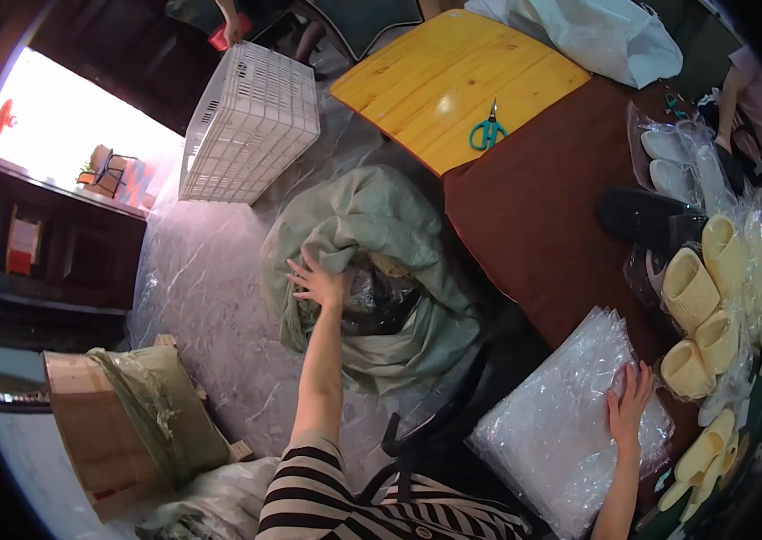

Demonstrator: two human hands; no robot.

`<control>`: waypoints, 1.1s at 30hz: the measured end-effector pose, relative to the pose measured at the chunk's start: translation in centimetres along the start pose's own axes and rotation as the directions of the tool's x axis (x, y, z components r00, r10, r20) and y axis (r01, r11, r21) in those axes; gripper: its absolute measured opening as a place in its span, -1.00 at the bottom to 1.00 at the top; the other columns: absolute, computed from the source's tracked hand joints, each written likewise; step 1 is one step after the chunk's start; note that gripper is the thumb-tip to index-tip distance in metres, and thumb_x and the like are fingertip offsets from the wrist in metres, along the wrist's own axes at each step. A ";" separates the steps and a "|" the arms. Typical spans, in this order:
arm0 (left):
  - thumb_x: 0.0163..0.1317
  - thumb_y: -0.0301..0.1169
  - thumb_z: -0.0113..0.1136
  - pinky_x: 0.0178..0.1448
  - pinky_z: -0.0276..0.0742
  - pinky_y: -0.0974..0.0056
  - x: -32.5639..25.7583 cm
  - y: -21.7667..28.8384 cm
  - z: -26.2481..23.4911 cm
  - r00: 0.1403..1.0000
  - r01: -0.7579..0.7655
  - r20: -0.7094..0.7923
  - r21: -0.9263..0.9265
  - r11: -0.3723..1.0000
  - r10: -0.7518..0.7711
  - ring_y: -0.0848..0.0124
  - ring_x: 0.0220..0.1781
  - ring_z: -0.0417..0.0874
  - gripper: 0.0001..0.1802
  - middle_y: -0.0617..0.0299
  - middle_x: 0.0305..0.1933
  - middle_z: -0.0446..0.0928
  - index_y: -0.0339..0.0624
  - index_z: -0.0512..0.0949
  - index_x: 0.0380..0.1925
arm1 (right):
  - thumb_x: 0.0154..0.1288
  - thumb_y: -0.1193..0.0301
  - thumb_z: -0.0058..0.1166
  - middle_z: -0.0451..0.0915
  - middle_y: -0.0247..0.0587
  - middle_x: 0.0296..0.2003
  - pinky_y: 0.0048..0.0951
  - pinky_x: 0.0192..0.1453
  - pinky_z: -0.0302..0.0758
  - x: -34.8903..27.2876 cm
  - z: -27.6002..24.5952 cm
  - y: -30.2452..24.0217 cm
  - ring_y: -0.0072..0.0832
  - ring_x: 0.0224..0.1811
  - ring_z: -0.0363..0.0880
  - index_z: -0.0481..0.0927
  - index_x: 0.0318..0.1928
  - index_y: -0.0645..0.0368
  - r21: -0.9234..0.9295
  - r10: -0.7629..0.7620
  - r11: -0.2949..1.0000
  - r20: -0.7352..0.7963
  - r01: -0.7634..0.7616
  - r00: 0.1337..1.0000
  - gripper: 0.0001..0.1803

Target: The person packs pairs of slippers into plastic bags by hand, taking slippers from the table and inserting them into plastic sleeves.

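While L hand (318,281) splays wide on the green sack (372,202) on the floor (192,279), R hand (630,400) rests on clear bags (552,423), grip wide too, by the brown-covered desk (534,198)! Slippers (691,292) crowd R side, scissors (492,120) farther up, crate (264,135) beyond sack, carton (93,423) lower L. Door notice (23,241): too blurry to read.

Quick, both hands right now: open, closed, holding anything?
Left hand: open, fingers spread against the green sack, nothing grasped that I can see.
Right hand: open, laid on the clear plastic bags.
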State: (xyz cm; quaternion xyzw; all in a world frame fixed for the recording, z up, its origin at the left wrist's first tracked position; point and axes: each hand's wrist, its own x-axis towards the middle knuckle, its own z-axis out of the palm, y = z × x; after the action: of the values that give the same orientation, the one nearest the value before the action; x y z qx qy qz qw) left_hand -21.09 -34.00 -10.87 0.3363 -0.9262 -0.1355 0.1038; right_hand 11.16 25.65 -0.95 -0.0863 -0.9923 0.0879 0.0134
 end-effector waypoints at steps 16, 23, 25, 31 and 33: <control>0.28 -0.35 0.00 0.07 0.53 0.10 -13.9 0.9 -6.4 0.401 0.133 0.750 -0.616 0.776 0.527 0.15 -0.09 0.67 -0.59 -0.15 -0.15 0.65 -0.47 0.52 -0.01 | 0.43 -0.08 -0.17 0.04 0.02 0.47 0.30 0.50 -0.18 0.3 0.5 -0.4 0.10 0.51 -0.06 0.18 0.45 0.04 -0.065 0.007 0.998 0.017 -0.005 1.000 -0.27; 0.25 -0.24 0.03 -0.03 0.61 0.19 -13.7 6.5 -17.8 0.184 0.831 0.952 -0.283 0.479 0.244 0.29 -0.18 0.66 -0.61 0.13 -0.16 0.64 -0.28 0.57 -0.07 | 0.41 -0.02 -0.09 0.04 -0.03 0.47 0.32 0.49 -0.18 0.0 1.7 -0.1 0.07 0.53 -0.06 0.19 0.46 -0.03 -0.075 0.030 0.997 0.004 -0.029 1.000 -0.30; 0.24 -0.25 -0.05 0.07 0.62 0.11 -12.6 10.6 -25.1 0.418 0.716 0.877 -0.478 0.508 0.236 0.26 -0.11 0.67 -0.58 0.07 -0.16 0.64 -0.31 0.57 -0.05 | 0.41 0.00 -0.08 0.05 -0.03 0.47 0.29 0.50 -0.19 -0.3 1.1 0.0 0.06 0.53 -0.07 0.19 0.46 -0.03 -0.086 0.031 0.996 0.006 -0.031 0.999 -0.30; 0.40 -0.17 -0.19 0.36 0.44 -0.02 -7.4 9.1 -27.6 0.554 0.750 0.319 -0.592 -0.295 0.769 0.07 0.18 0.58 -0.45 -0.16 0.15 0.53 -0.46 0.44 0.12 | 0.41 0.05 -0.07 0.05 -0.03 0.47 0.23 0.52 -0.22 0.3 0.9 -0.7 0.00 0.54 -0.09 0.20 0.45 -0.03 -0.099 0.048 0.994 0.023 -0.046 0.999 -0.33; 0.38 -0.18 -0.15 0.32 0.51 0.01 -6.3 8.6 -27.1 0.657 0.685 0.293 -0.617 -0.388 0.694 0.09 0.13 0.62 -0.47 -0.15 0.09 0.57 -0.47 0.48 0.06 | 0.41 0.06 -0.07 0.04 -0.03 0.47 0.23 0.52 -0.23 0.3 0.9 -0.3 -0.01 0.54 -0.10 0.19 0.46 -0.03 -0.065 0.004 0.998 -0.003 -0.004 1.000 -0.33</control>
State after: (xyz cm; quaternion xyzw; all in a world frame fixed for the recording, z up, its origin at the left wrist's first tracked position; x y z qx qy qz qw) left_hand -13.76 -28.44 16.79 -0.0252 -0.2720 -0.9598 -0.0642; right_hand 10.82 25.23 -1.76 -0.0889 -0.9944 0.0555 0.0117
